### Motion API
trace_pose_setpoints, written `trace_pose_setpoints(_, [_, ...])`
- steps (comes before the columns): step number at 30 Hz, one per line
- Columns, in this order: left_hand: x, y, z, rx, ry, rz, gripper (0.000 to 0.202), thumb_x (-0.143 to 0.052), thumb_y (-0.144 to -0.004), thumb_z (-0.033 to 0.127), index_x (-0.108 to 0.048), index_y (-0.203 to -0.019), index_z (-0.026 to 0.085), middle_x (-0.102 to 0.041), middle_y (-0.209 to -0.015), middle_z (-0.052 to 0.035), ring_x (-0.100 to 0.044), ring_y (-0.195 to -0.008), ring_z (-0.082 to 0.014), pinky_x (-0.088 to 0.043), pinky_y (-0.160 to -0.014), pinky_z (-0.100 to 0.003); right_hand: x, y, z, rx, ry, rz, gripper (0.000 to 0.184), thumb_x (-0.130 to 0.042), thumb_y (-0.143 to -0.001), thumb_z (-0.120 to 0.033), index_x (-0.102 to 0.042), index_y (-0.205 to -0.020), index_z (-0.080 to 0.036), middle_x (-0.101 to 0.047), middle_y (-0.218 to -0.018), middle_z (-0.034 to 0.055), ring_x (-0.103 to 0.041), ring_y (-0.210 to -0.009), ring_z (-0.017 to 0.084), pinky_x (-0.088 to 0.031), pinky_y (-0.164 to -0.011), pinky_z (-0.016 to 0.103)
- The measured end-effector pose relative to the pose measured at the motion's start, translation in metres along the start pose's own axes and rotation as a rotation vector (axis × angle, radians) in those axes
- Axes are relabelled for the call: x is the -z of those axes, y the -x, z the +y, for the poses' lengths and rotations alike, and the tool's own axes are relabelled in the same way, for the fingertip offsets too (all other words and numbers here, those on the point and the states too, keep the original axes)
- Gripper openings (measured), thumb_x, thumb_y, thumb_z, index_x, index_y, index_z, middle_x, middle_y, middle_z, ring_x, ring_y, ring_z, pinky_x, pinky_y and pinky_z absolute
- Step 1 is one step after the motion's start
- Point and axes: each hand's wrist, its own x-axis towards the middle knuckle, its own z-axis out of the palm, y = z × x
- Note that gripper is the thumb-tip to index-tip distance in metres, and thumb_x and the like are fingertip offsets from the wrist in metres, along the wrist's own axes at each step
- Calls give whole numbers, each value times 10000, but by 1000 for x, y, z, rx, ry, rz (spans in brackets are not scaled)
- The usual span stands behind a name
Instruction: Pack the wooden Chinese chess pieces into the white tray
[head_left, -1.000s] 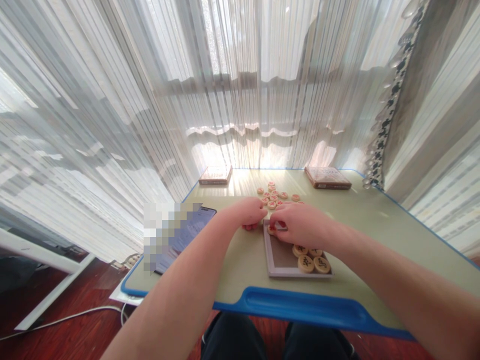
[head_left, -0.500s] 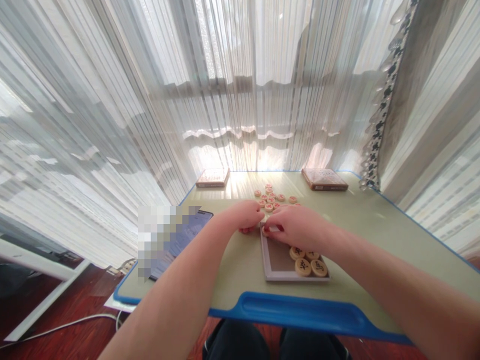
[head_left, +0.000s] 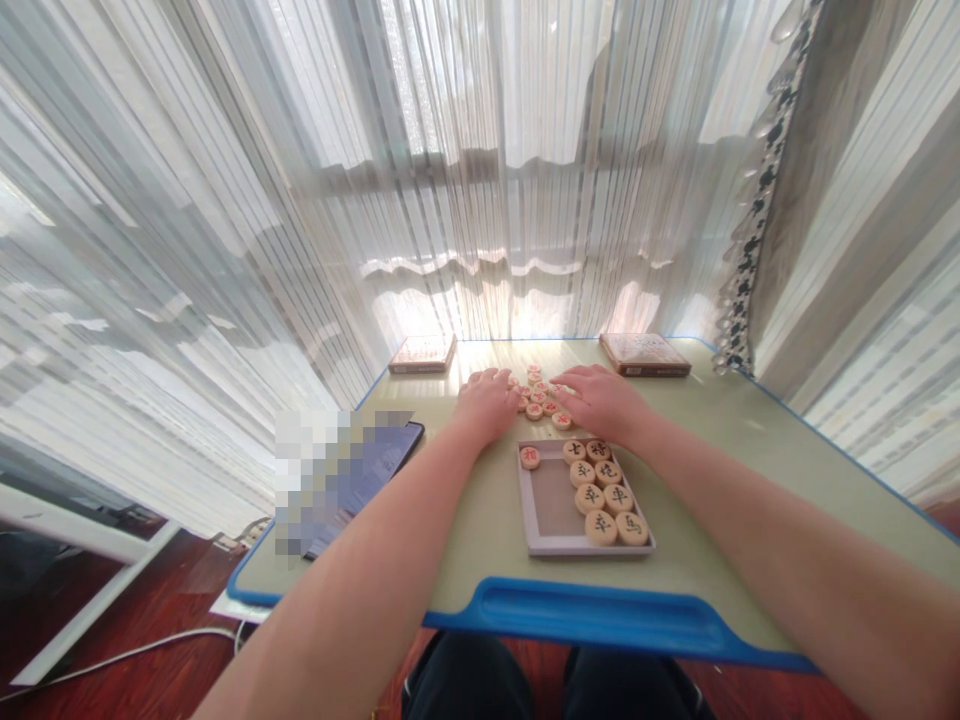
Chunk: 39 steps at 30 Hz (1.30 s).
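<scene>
Both hands rest around a loose cluster of round wooden Chinese chess pieces (head_left: pixel 538 393) with red characters. My left hand (head_left: pixel 487 405) is open at the cluster's left side, fingers stretched forward. On the right side, my right hand (head_left: pixel 598 402) is open too, its fingertips touching or close over the pieces there. Nearer me lies a shallow open box (head_left: pixel 526 512). Black-lettered pieces (head_left: pixel 600 525) stand in two columns along its right side. A single red-lettered piece (head_left: pixel 529 457) sits in its far left corner.
The pale green table (head_left: pixel 712 480) has a blue edge with a moulded blue groove (head_left: pixel 600 612) in front. A tablet or phone (head_left: pixel 367 480) lies on the left. Two flat boxes (head_left: pixel 422 354) (head_left: pixel 645 354) lie at the back corners. Sheer curtains (head_left: pixel 480 220) hang behind.
Both hands have moved forward from the box to the loose pieces, and their fingers have spread. The right hand has let go of the red-lettered piece in the box's far left corner.
</scene>
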Motion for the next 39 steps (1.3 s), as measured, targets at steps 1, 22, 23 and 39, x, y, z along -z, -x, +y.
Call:
trace_pose_setpoints(1, [-5,-2,0,-16,18,-11,460,-305,-891,391,-469,-1248,152,-474,-1306,-142,-396,-1228,-278,-338,-1004,-426,-6,-4,8,-46,-20,-24,441,-324,-894,-393,-599,-1169,-185,-575,-1235,67,-478,-1126,228,-323,-979,345])
trace_pose_setpoints(22, [-2,-11,22,-229,-56,-154,652,-411,-775,619,-437,-1296,228,-407,-1404,-70,-318,-1292,-266,-207,-1062,-441,-23,-13,22,-29,-28,-229,483,-259,-926,-405,-426,-1348,-241,-380,-1426,29,-295,-1329,216,-196,-1107,377])
trace_pose_setpoints(23, [-2,-10,21,-240,-46,-119,628,-409,-780,617,-473,-1262,219,-459,-1361,-75,-364,-1256,-259,-251,-1041,-421,-22,-12,22,-27,-27,-228,484,-257,-925,-408,-431,-1345,-240,-381,-1426,29,-297,-1328,213,-196,-1107,372])
trace_pose_setpoints(39, [0,-10,0,-101,105,-12,349,-392,-805,150,-662,-1025,187,-649,-1085,-37,-538,-1042,-170,-400,-965,-273,-24,-9,24,-27,9,-209,510,-228,-919,-444,-482,-1309,-236,-428,-1396,32,-341,-1299,262,-238,-1078,428])
